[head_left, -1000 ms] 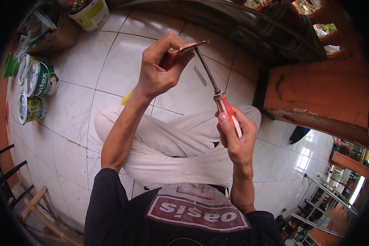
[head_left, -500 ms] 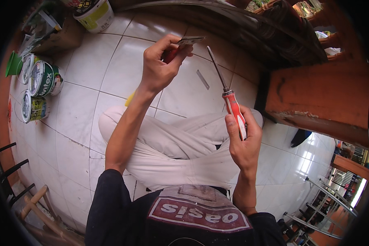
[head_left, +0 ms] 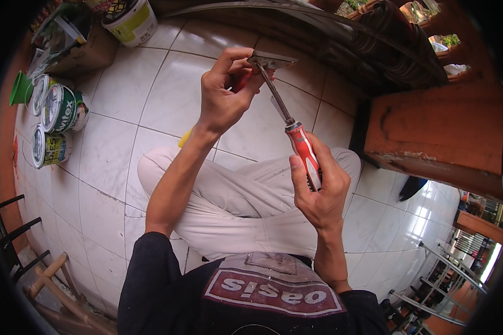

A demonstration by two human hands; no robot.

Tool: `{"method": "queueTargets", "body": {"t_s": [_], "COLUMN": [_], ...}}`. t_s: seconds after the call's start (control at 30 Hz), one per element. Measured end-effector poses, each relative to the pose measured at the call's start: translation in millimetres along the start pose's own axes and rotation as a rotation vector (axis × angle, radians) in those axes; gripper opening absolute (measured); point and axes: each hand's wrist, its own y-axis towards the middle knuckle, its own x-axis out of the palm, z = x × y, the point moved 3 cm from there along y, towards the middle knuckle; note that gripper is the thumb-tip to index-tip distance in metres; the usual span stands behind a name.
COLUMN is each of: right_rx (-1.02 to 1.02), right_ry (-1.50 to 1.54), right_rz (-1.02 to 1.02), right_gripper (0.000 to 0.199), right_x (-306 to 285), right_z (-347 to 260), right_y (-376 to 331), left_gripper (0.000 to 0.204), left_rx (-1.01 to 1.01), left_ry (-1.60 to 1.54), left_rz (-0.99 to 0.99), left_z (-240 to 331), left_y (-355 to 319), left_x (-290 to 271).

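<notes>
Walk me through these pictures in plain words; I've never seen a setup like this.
There is no machine here, only a person's two bare hands. The view comes from the left one of two wide fisheye cameras worn on the head, looking down, which is why straight edges bend toward the rim.

The person sits with crossed legs in pale trousers on a white tiled floor. The left hand holds a thin, flat, grey metal plate; something red shows inside that grip. The right hand holds a red-and-white-handled screwdriver with a dark metal shaft. Its tip overlaps the plate; whether they touch, I can't tell.

A narrow grey strip lies on the floor, partly behind the shaft. Round plastic buckets with coloured labels are at the left.
</notes>
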Motion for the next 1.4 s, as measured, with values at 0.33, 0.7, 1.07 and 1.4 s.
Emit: {"method": "queueTargets", "body": {"t_s": [0.33,0.7,1.07,1.4], "right_rx": [-0.044,-0.073,0.396,0.613], "right_ry": [-0.067,-0.230,0.781,1.153], "right_rz": [0.014,0.145,-0.064,-0.164], "right_gripper": [0.040,0.032,0.023,0.030], "right_x": [0.0,2.7,2.9,-3.6], "right_z": [0.1,-1.7,44.5,65.4], "right_y": [-0.2,0.0,-8.9,-24.3], "left_gripper": [0.032,0.024,0.023,0.023], "left_rx": [0.024,0.114,0.351,0.340], "left_ry": [0.007,0.061,0.163,0.054], "left_rz": [0.010,0.158,0.079,-0.039], "left_z": [-2.6,-7.8,16.3,17.9], "left_y": [-0.7,-3.5,5.1,-2.3], "left_x": [-0.1,1.8,-0.7,2.4]}}
